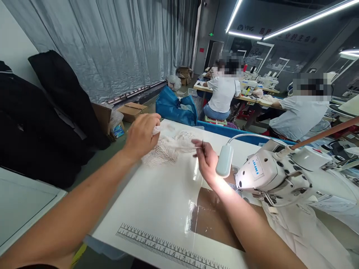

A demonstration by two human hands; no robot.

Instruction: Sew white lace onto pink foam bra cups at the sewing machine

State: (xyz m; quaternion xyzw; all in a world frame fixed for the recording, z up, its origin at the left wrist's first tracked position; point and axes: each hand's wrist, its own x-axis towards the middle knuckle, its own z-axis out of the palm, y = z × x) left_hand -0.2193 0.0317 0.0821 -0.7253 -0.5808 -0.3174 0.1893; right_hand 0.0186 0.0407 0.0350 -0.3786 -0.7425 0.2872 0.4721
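My left hand (142,135) is closed on one end of a whitish, net-like lace fabric (165,152), above the far left part of the white sewing table (151,201). The lace droops in a loose bunch onto the tabletop. Its other end runs to my right hand (206,161), whose fingers are closed at the fabric's edge. A thin dark object (203,146), too blurred to name, also shows among the right fingers. To the right of that hand stands a white JUKI sewing machine (260,170), with a small lamp (224,160) close above my right wrist.
A printed ruler scale (168,248) runs along the table's near edge. Pale fabric (300,231) lies under and beside the machine. Beyond the table sits a blue bag (175,106). Two people in white tops (223,93) sit at other machines. Dark garments (42,123) hang at left.
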